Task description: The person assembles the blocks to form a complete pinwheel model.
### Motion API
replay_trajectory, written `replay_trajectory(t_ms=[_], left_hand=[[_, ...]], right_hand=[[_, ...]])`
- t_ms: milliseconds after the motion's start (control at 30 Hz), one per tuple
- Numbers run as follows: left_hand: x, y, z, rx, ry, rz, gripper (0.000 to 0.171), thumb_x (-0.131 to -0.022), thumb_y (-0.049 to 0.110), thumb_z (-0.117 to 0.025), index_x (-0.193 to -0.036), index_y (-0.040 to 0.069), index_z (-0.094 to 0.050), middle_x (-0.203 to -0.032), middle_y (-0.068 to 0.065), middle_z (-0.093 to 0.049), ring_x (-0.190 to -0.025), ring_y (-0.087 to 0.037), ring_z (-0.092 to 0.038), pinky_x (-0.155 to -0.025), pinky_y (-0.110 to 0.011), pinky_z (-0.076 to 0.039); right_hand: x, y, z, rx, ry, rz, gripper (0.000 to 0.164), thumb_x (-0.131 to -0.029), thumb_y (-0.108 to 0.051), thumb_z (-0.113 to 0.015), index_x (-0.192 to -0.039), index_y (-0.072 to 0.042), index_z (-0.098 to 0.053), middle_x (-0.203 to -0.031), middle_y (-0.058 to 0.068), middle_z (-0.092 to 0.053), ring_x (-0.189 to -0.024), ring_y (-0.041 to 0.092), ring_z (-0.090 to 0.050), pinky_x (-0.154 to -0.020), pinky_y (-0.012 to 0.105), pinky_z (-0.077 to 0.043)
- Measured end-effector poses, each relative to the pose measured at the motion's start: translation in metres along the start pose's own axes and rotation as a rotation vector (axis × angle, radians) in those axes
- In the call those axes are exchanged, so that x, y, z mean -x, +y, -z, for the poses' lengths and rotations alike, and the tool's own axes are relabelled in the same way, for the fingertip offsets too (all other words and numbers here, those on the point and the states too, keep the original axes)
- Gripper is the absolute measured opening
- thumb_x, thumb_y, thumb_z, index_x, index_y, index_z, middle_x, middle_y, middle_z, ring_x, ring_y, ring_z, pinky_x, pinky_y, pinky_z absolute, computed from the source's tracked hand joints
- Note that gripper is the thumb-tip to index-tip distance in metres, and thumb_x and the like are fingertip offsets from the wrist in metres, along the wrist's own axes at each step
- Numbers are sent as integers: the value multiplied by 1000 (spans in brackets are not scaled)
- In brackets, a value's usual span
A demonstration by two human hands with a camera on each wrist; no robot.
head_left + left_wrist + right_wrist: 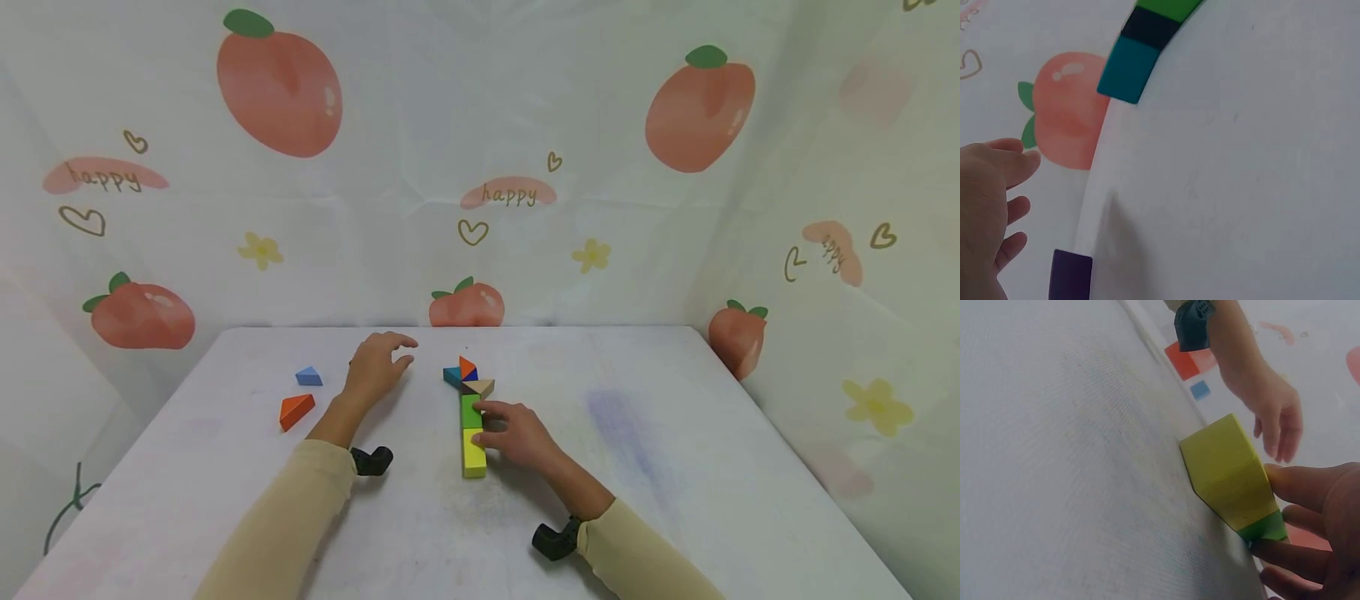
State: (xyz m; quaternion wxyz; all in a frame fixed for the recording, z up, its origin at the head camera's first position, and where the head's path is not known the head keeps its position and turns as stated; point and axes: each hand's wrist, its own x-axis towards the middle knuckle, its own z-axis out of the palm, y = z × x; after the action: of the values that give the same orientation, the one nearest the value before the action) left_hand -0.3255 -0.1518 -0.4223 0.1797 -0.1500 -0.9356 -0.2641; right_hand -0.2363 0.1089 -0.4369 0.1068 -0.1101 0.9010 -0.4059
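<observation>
A yellow block (473, 457) and a green block (469, 410) lie end to end in a line on the table. At the line's far end sit a wooden-coloured triangular block (480, 387), a teal block (452, 377), an orange block (467, 366) and a dark blue block (472, 376). My right hand (519, 435) touches the line from the right, thumb at the yellow block and fingers by the green one. Left of the line, my left hand (375, 365) hovers with loosely bent fingers, holding nothing. A dark purple block (1070, 276) lies near it, mostly hidden in the head view.
On the table's left side lie a light blue triangular block (308, 377) and an orange-red triangular block (297, 411). A white cloth wall with peach prints (467, 304) rises behind the table's back edge. Black devices (557, 540) are strapped at both wrists.
</observation>
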Motion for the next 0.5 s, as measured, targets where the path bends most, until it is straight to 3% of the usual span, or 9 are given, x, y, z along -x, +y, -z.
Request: replay_trajectory(t_ms=[233, 367, 500], left_hand=[[2, -14, 4, -148, 41, -52, 28, -87, 17, -74, -114, 14, -71, -120, -8, -67, -112, -32, -53, -96, -50, -42], [4, -21, 6, -160, 57, -51, 30, -84, 17, -77, -113, 14, -71, -122, -8, -66, -115, -33, -51, -97, -53, -40], [7, -29, 9, -167, 25, -24, 34, -84, 18, -76, -117, 12, -69, -127, -10, -62, -118, -36, -48, -96, -56, -39]], right_hand=[[1, 0, 0, -3, 6, -7, 52, -86, -28, -75, -136, -22, -59, -123, 4, -64, -123, 30, -49, -97, 51, -43], [1, 1, 0, -6, 4, 0, 52, -87, -28, -74, -136, -21, -59, -123, 3, -65, -123, 29, -49, -98, 52, -43], [1, 1, 0, -7, 1, 6, 52, -87, -29, -74, -136, -21, -59, -121, 3, -65, -123, 29, -50, -97, 51, -44]])
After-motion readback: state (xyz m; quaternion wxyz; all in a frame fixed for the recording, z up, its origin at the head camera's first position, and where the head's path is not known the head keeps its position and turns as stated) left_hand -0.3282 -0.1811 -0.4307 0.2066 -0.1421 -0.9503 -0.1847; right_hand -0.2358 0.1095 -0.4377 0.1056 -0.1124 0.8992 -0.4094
